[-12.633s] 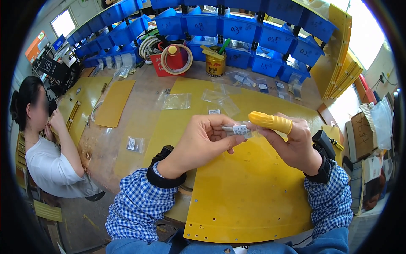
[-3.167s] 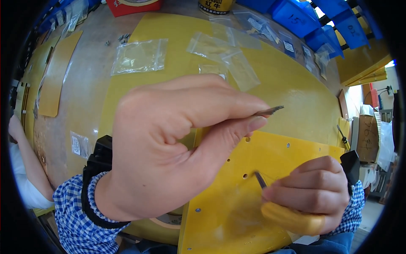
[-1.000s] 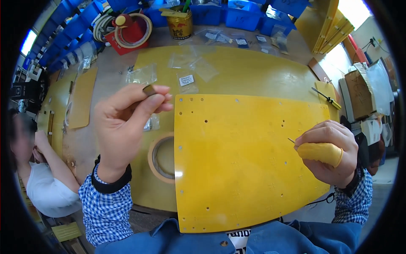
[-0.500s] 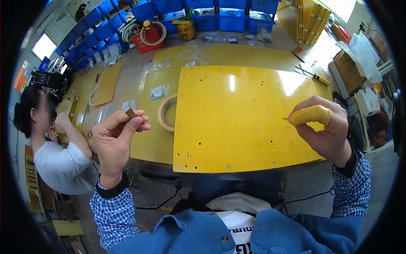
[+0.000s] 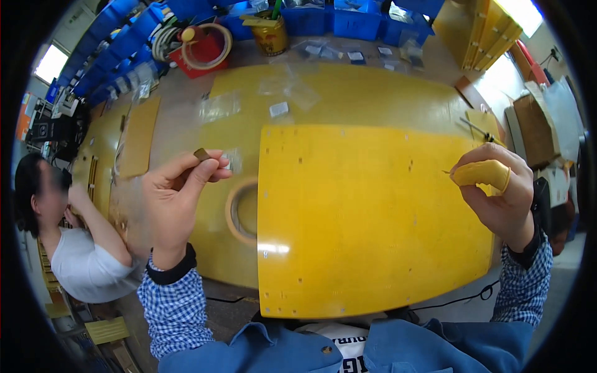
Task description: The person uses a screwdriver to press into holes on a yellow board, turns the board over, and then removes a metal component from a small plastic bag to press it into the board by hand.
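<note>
Between the thumb and forefinger of my left hand point(image 5: 177, 202) is a small flat brownish strip point(image 5: 201, 154). My right hand point(image 5: 497, 193) is closed in a pinch and wears a yellow finger cot point(image 5: 484, 174). A thin tip point(image 5: 446, 171) sticks out from that pinch, too small to identify. Both hands are raised, the left one beside the large yellow board point(image 5: 354, 217) and the right one over its right side. Small holes and pale spots dot the board. A roll of tan tape point(image 5: 233, 214) lies by its left edge, partly covered by the board.
Blue bins point(image 5: 357, 23) line the back. A yellow can point(image 5: 270, 37) and a red box with a tape roll point(image 5: 199, 56) stand before them. Small plastic bags point(image 5: 217, 107) lie about. A screwdriver point(image 5: 482, 132) rests at right. A person point(image 5: 87, 248) sits at left.
The view has shifted, so the board and tape roll sit lower in the picture. My hands appear slightly farther right, both still pinched.
</note>
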Tool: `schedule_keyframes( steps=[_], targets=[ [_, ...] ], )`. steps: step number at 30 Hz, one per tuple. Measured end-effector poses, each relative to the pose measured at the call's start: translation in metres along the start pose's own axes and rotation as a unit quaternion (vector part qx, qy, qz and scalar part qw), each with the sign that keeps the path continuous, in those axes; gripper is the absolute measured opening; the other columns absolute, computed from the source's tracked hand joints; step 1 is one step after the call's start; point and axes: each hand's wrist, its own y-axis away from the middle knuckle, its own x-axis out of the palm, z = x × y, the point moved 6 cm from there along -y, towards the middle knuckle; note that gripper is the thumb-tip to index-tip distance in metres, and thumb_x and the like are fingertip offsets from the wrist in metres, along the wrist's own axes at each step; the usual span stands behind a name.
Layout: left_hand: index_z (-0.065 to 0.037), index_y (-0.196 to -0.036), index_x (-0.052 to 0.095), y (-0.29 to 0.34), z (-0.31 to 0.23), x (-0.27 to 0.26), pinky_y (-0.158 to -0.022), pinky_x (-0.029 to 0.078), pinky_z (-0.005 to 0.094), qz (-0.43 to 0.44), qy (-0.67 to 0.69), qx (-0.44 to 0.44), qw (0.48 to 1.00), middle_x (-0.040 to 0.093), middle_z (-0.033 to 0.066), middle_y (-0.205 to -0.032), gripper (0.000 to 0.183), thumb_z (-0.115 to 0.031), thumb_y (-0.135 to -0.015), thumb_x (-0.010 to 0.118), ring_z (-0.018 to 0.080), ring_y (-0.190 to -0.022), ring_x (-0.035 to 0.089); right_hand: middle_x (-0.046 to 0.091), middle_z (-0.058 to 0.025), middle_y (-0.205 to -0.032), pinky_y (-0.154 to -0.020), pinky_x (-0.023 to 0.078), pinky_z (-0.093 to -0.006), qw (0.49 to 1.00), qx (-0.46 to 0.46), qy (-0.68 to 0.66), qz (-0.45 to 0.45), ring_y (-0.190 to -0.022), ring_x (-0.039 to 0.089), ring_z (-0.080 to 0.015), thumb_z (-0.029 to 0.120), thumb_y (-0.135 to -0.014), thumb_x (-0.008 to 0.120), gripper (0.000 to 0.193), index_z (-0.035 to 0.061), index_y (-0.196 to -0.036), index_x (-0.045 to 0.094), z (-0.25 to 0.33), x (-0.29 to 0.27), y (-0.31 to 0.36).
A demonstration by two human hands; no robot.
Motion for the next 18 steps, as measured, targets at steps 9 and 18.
schedule_keyframes(
  steps=[9, 18],
  targets=[
    [0.008, -0.103, 0.069, -0.068, 0.018, 0.016, -0.077, 0.057, 0.0296, -0.006, 0.042, -0.056, 0.998, 0.071, 0.0148, -0.098, 0.014, 0.0, -0.092, 0.065, 0.0205, -0.081, 0.07, 0.066, -0.009, -0.081, -0.059, 0.053, -0.034, 0.996, 0.013, -0.032, 0.078, -0.067, 0.066, -0.0238, -0.003, -0.065, 0.072, 0.016, 0.0033, -0.079, 0.065, -0.03, -0.005, -0.063],
    [0.007, -0.102, 0.07, 0.006, -0.027, -0.003, -0.075, 0.057, 0.0283, -0.035, -0.027, 0.044, 0.998, 0.071, 0.0124, -0.091, 0.014, 0.0, -0.092, 0.065, 0.0192, -0.08, 0.07, 0.065, -0.01, -0.082, -0.062, 0.053, -0.0358, 0.993, -0.04, 0.109, 0.028, -0.07, 0.066, -0.0257, -0.005, -0.063, 0.071, 0.02, 0.0014, -0.08, 0.064, 0.005, -0.025, 0.013]
  ],
)
